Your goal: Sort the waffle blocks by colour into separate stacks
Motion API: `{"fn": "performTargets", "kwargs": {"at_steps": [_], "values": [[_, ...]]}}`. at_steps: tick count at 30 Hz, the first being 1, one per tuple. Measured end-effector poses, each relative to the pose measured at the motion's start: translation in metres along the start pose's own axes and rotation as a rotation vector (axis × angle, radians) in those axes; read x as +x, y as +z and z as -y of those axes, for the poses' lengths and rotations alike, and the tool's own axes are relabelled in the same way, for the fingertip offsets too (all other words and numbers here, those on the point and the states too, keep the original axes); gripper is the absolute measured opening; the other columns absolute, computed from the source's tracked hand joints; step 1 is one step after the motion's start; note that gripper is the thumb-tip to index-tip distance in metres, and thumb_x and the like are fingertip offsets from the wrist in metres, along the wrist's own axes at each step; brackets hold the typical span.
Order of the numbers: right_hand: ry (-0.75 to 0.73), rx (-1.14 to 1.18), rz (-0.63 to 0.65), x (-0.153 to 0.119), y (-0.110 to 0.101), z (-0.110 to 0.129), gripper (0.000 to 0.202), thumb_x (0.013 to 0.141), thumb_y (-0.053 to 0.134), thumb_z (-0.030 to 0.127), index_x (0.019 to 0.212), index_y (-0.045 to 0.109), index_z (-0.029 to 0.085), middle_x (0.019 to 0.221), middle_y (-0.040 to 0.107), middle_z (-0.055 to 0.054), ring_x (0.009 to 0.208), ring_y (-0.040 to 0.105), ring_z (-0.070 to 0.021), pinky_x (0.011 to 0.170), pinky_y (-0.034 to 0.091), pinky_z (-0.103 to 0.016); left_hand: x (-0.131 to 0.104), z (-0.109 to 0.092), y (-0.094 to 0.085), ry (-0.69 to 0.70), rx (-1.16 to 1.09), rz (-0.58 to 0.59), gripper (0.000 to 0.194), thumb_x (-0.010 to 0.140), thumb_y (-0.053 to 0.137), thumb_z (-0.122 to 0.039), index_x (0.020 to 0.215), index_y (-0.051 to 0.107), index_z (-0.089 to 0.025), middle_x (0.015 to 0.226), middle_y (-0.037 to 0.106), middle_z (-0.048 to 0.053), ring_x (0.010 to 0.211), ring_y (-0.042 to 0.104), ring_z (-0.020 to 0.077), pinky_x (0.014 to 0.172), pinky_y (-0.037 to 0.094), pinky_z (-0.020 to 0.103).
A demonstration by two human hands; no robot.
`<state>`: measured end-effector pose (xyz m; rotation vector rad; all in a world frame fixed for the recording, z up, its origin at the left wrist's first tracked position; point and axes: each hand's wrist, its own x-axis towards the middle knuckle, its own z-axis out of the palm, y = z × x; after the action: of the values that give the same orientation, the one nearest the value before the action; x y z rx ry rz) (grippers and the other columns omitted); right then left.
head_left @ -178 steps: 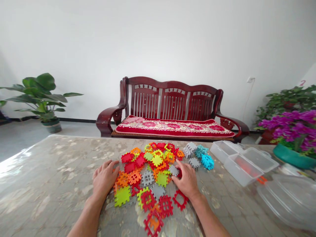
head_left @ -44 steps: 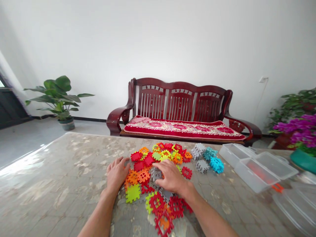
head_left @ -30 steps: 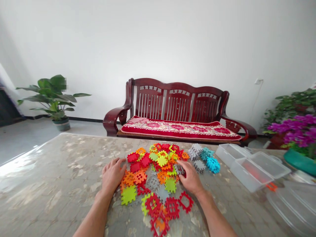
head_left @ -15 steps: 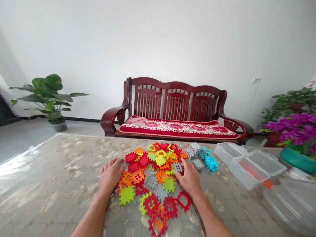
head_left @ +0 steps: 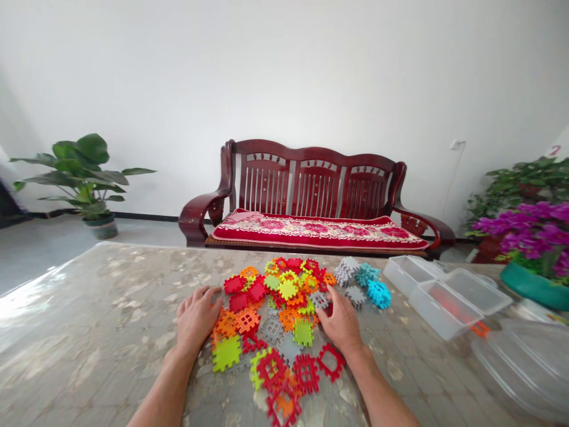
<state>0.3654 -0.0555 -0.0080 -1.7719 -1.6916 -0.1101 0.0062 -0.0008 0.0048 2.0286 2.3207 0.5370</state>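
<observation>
My left hand (head_left: 198,315) lies with its fingers stretched out at the left edge of a loose heap of interlocking plastic tiles, near an orange tile (head_left: 226,323). My right hand (head_left: 339,321) is at the heap's right side, its thumb and forefinger apart beside a grey window tile (head_left: 319,299); whether they touch it I cannot tell. The heap mixes red, orange, yellow-green and grey pieces, among them a green tile (head_left: 226,353), a grey tile (head_left: 272,328) and a red window tile (head_left: 306,373). Beyond my right hand sit grey tiles (head_left: 347,271) and blue tiles (head_left: 379,294) in separate piles.
At the right stands an opened clear plastic box (head_left: 444,311) with something orange inside. Clear lids (head_left: 524,367) lie nearer me. Purple flowers in a teal pot (head_left: 531,286) are behind them. Past the table (head_left: 111,320) is a wooden bench (head_left: 317,184).
My right thumb has shifted slightly to the right, off the grey window tile's edge. My left hand stays in place. The view has turned a little.
</observation>
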Motion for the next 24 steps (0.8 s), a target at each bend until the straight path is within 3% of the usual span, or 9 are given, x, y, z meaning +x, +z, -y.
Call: {"fn": "performTargets", "kwargs": {"at_steps": [12,18,24], "values": [[0.023,0.113,-0.081,0.0,0.0,0.003,0.058,0.076,0.062,0.028,0.132,0.053,0.019,0.108,0.069,-0.008,0.102,0.061,-0.0248,0.095,0.047,-0.04,0.002,0.003,0.005,-0.006,0.005,-0.005,0.043,0.092,0.038,-0.039,0.125,0.063,-0.029,0.139,0.057,0.007,0.124,0.053,0.0274,0.107,0.034,0.044],[0.038,0.121,-0.196,0.019,-0.024,0.006,0.056,0.08,0.06,0.037,0.132,0.053,0.017,0.111,0.069,-0.01,0.103,0.06,-0.0255,0.095,0.045,-0.04,0.003,0.004,0.006,-0.003,-0.005,-0.018,0.043,0.092,0.037,-0.04,0.125,0.064,-0.03,0.138,0.057,0.007,0.124,0.053,0.0274,0.107,0.034,0.043],[0.167,0.02,-0.315,0.063,-0.054,-0.021,0.063,0.08,0.059,0.046,0.135,0.051,0.016,0.11,0.07,-0.01,0.1,0.059,-0.0263,0.092,0.043,-0.039,0.003,0.003,0.007,-0.01,-0.009,-0.031,0.042,0.09,0.041,-0.039,0.124,0.065,-0.03,0.137,0.058,0.006,0.122,0.053,0.0267,0.106,0.034,0.043]]}}
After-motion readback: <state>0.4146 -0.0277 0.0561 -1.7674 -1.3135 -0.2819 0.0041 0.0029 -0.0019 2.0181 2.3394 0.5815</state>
